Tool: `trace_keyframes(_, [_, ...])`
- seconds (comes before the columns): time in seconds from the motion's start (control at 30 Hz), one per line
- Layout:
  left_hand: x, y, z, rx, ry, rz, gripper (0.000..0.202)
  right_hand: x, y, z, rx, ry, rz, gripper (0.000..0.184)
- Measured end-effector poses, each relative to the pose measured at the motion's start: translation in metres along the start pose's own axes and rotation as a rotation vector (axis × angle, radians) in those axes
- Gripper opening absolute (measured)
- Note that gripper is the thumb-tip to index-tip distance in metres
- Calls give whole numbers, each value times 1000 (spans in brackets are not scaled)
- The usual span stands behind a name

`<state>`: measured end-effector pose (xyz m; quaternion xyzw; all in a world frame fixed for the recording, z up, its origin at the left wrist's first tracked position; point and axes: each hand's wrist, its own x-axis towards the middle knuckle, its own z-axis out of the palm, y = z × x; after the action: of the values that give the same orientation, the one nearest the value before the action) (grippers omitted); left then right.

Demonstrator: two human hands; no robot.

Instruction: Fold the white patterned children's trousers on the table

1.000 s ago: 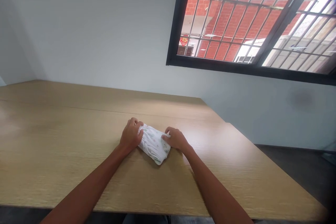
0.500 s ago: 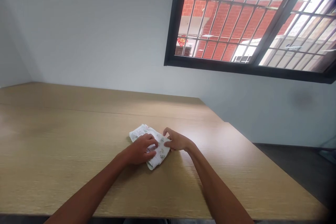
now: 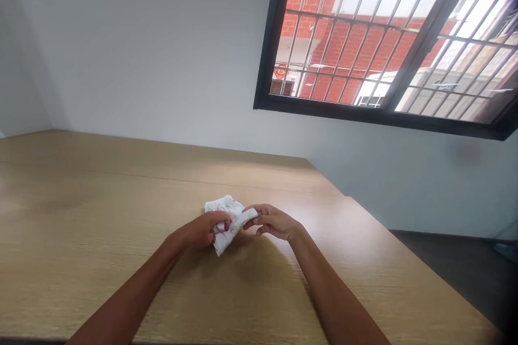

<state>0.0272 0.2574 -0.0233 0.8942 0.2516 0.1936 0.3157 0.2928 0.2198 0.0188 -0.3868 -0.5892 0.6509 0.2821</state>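
Observation:
A soft white piece of folded cloth with a small print (image 3: 223, 205) lies bunched on the wooden table; I cannot tell whether it is a garment. My left hand (image 3: 204, 229) is closed on its near left part, with thumb and fingers curled round the fabric. On the other side, my right hand (image 3: 275, 222) pinches the cloth's right end, which is raised and turned over towards its fingers. Some of the right fingertips are hidden behind the fabric.
The light wooden table (image 3: 101, 215) runs back to a pale wall (image 3: 162, 54), with a seam across it. Its right edge slants down past my right forearm to a dark floor (image 3: 429, 250). A barred window with a dark frame (image 3: 324, 110) is at upper right.
The cloth's right part has been lifted and folded back, so it looks narrower and more bunched. My left hand has moved slightly left and closed on the fabric.

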Motion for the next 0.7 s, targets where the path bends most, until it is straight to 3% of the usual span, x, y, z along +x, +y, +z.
trace_keyframes(0.07, [-3,1,-2,0,-34,-23,41,2,2,3,26,6,-62,43])
trace_keyframes(0.17, [-6,5,1,-4,-74,-37,54,11,11,6,-7,147,-101,29])
trace_keyframes(0.23, [-6,8,7,8,-44,-66,63,19,18,6,-26,268,-120,24])
trace_keyframes(0.33, [-2,8,16,-17,55,-120,72,27,26,7,-107,417,-186,33])
trace_keyframes(0.4, [1,7,19,-55,115,-132,65,29,27,9,-277,556,-299,31])
trace_keyframes(0.47, [5,6,18,-118,177,-97,45,30,26,11,-473,677,-464,26])
trace_keyframes(0.57, [9,4,13,-370,233,-101,37,32,28,14,-559,672,-575,24])
trace_keyframes(0.7, [14,-3,12,-625,302,-206,42,36,37,17,-533,569,-404,25])
